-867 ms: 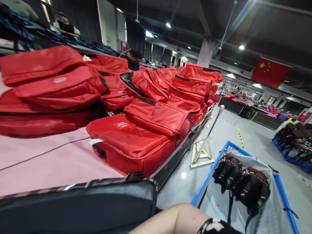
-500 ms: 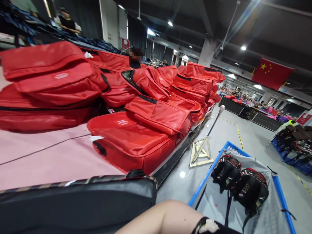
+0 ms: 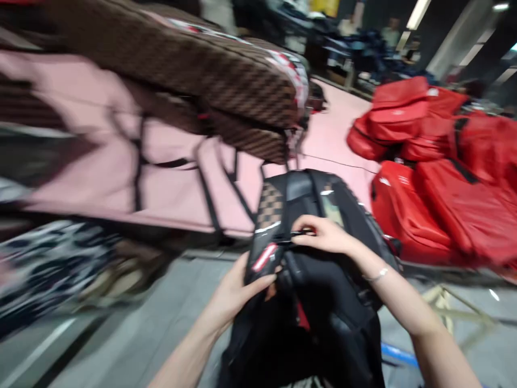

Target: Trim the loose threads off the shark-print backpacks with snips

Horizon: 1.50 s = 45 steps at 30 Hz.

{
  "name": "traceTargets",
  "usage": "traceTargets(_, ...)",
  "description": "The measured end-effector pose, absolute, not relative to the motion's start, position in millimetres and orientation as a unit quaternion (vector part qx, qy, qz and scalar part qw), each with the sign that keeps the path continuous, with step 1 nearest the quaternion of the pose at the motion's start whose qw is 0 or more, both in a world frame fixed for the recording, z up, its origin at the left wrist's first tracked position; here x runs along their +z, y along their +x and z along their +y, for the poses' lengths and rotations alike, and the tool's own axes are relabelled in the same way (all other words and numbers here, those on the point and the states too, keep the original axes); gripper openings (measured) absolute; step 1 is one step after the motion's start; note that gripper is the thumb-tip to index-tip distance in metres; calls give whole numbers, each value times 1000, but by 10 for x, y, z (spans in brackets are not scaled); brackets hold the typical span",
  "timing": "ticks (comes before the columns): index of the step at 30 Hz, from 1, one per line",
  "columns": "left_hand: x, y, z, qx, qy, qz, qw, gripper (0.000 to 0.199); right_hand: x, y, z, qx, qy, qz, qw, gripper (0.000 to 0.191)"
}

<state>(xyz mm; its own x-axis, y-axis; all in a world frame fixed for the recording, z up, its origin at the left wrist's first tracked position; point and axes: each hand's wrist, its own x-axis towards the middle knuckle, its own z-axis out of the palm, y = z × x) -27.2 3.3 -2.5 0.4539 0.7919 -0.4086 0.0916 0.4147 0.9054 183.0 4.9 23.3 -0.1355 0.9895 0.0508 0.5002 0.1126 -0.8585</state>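
Observation:
A black backpack [image 3: 323, 291] with a brown checked panel and camouflage-like patches is upright in front of me, close to my body. My left hand [image 3: 236, 291] grips its left side, thumb over the front beside a red and white label [image 3: 264, 257]; the other fingers are mostly hidden behind the edge. On the upper front, my right hand [image 3: 323, 234] is closed, thumb and forefinger pinching a small dark piece of the backpack. Blur hides whether that piece is a strap end or a zip pull.
A pink-topped table [image 3: 173, 188] runs ahead, with a brown checked bag [image 3: 226, 81] and loose black straps on it. Red bags [image 3: 407, 215] are heaped at right. A cream metal stand [image 3: 456, 307] and a blue frame edge [image 3: 399, 354] are at lower right. Patterned fabric [image 3: 52, 269] shows at left.
The view has swung left, so the red bags now lie at right. Both hands have come into view on the black backpack; earlier only a bent arm showed at the bottom.

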Motion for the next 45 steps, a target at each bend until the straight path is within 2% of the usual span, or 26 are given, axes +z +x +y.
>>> traceTargets(3,-58,-494,136,259,462,405,745,57,183,1794,206,395,-537,-680,305,22)
traceTargets(11,-186,-634,212,260,481,321,773,51,304,1702,332,349,-529,-729,258,20)
traceTargets(27,-65,-683,298,249,507,287,774,44,285,1764,828,464,-383,-772,204,26)
traceTargets(45,-67,-696,309,244,519,271,773,45,303,1743,914,499,-356,-770,177,25)
